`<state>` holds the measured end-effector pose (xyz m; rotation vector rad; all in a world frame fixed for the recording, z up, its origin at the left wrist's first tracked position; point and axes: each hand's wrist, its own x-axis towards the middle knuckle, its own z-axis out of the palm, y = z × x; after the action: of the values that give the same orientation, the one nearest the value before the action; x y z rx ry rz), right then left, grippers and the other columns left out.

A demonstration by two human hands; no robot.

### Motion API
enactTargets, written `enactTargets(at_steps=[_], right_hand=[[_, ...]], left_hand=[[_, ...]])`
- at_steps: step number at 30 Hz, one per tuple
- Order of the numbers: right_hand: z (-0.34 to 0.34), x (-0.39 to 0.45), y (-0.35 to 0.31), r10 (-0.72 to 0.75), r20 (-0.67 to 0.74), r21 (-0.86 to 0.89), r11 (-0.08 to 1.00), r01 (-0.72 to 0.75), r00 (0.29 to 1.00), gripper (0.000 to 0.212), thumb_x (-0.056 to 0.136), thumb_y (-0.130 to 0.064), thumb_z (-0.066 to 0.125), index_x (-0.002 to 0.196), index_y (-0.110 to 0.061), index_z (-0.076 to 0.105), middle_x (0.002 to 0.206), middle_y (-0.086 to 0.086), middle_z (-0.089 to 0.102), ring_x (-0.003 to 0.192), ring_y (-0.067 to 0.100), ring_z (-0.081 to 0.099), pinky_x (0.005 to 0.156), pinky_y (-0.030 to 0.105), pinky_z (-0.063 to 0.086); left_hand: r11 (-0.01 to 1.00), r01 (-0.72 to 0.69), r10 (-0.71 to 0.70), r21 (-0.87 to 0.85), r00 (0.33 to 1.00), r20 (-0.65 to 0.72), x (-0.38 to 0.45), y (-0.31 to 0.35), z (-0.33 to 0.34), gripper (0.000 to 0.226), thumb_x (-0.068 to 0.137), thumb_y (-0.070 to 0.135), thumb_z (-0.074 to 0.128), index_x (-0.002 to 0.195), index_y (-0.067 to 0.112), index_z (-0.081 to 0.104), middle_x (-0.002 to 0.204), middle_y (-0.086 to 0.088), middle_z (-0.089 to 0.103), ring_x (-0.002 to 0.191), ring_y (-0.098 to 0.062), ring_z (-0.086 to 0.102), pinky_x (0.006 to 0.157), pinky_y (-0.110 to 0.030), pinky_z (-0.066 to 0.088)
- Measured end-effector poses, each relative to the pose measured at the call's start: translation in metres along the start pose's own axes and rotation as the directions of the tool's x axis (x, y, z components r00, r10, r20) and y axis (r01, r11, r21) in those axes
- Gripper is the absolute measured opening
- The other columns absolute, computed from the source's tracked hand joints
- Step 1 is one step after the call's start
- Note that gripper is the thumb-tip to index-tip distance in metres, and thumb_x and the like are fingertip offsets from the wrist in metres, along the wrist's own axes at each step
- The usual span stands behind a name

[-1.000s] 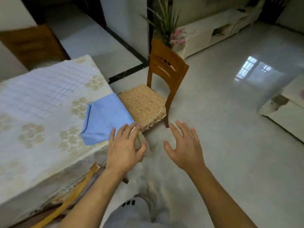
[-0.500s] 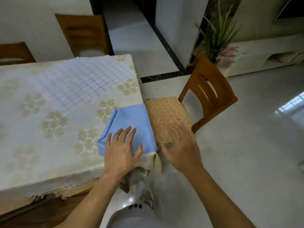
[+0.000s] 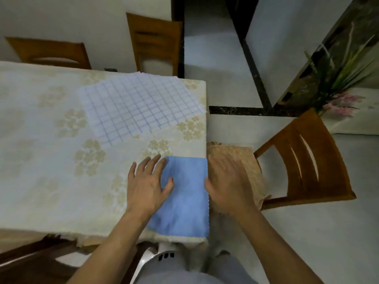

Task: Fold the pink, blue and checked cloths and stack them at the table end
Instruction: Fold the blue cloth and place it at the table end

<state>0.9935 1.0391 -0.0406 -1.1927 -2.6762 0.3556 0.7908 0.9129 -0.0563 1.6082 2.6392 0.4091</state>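
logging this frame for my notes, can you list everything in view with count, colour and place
blue cloth: 1, light blue, folded, at the table's near right corner
checked cloth: 1, white with blue lines, spread flat at the table's far right
table: 1, covered in a cream cloth with beige flowers, fills the left
chairs: 3, brown wood; two behind the table, one with a tan seat cushion right of the table
plant: 1, green leaves with pink flowers, far right
floor: pale and glossy, right side
left hand: open, flat, touching the blue cloth's left edge
right hand: open, blurred, by the blue cloth's right edge
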Motion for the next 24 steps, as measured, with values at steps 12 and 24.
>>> enactTargets(at_steps=[12, 24], right_hand=[[0.020, 0.139, -0.011, -0.498, 0.063, 0.107, 0.865, 0.490, 0.865, 0.064, 0.090, -0.049, 0.041, 0.142, -0.015, 0.054, 0.150, 0.012, 0.048, 0.139, 0.032, 0.044, 0.116, 0.052, 0.033], [0.075, 0.176, -0.047, -0.868, 0.028, 0.159, 0.494, 0.855, 0.496, 0.038, 0.077, -0.019, 0.079, 0.113, -0.011, 0.071, 0.138, 0.011, 0.059, 0.130, 0.033, 0.054, 0.114, 0.049, 0.036]], left_hand=[[0.852, 0.513, -0.491, 0.106, 0.852, -0.180, 0.005, -0.021, -0.014, 0.062, 0.085, 0.053, 0.043, 0.133, 0.017, 0.059, 0.141, -0.004, 0.057, 0.126, -0.031, 0.054, 0.108, -0.057, 0.036], [0.618, 0.775, -0.759, 0.133, 0.632, -0.155, -0.064, -0.012, 0.002, 0.055, 0.082, 0.052, 0.049, 0.124, 0.020, 0.063, 0.138, -0.002, 0.058, 0.124, -0.027, 0.054, 0.106, -0.054, 0.039]])
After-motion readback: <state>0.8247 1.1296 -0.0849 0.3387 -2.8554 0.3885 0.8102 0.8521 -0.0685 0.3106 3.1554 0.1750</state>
